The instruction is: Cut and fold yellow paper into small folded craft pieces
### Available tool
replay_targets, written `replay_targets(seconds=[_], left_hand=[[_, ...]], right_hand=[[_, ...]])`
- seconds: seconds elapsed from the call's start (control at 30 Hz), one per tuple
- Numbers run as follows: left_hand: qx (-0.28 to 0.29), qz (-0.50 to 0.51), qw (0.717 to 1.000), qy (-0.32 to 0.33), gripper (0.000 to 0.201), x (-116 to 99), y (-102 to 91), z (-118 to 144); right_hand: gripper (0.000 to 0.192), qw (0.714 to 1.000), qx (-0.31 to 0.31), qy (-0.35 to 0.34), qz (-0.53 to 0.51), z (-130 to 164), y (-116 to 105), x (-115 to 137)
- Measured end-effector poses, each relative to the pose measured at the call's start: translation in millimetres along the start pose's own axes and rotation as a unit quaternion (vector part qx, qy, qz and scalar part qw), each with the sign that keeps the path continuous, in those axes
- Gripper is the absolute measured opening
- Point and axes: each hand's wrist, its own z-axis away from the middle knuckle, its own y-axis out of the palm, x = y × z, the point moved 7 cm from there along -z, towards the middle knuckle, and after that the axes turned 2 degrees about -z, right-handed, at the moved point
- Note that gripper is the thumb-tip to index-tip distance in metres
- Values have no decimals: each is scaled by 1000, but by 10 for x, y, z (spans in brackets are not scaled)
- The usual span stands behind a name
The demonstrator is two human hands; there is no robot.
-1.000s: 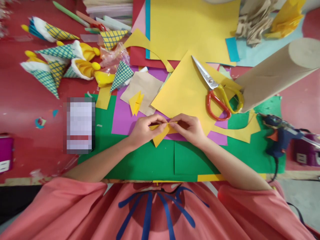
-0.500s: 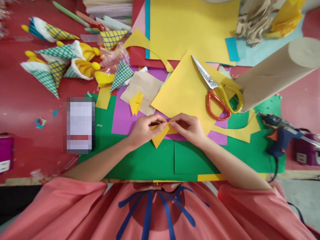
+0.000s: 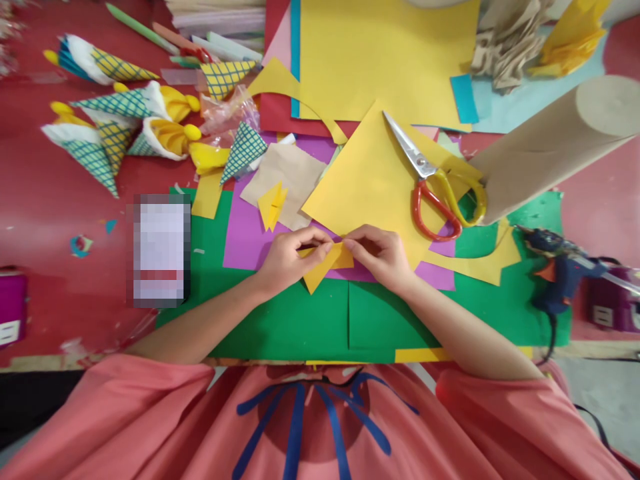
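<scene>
Lower centre of frame: green sheet [image 3: 295,327], reaching nearly to table edge [image 3: 45,361], with room for drawing back. At centre: folded yellow paper [image 3: 320,267], pinched along its upper edge by left hand [image 3: 290,260] and right hand [image 3: 379,257], fingertips nearly closed. Best squared edge to edge before firm creasing. Right of centre, slightly farther: scissors [image 3: 424,167], restricting sideways travel. Upper left: paper cones [image 3: 113,137], well apart.
</scene>
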Motion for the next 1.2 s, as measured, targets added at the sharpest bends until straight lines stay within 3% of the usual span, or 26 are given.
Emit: replay_targets(seconds=[0.13, 0.33, 0.63, 0.87, 1.2], left_hand=[[-42, -15, 999, 4, 20, 13, -69, -1], [-33, -28, 999, 22, 21, -14, -62, 13], [-108, 18, 994, -10, 20, 4, -170, 22], [-63, 6, 998, -6, 21, 12, -106, 24], [-51, -21, 998, -8, 24, 10, -97, 4]], right_hand=[[18, 997, -47, 29, -49, 8, -77, -90], [17, 1000, 10, 1, -20, 1, 5, -16], [14, 996, -60, 23, -63, 20, -88, -100], [16, 999, -1, 1, -40, -1, -6, -36], [17, 1000, -5, 3, -29, -7, -17, -6]])
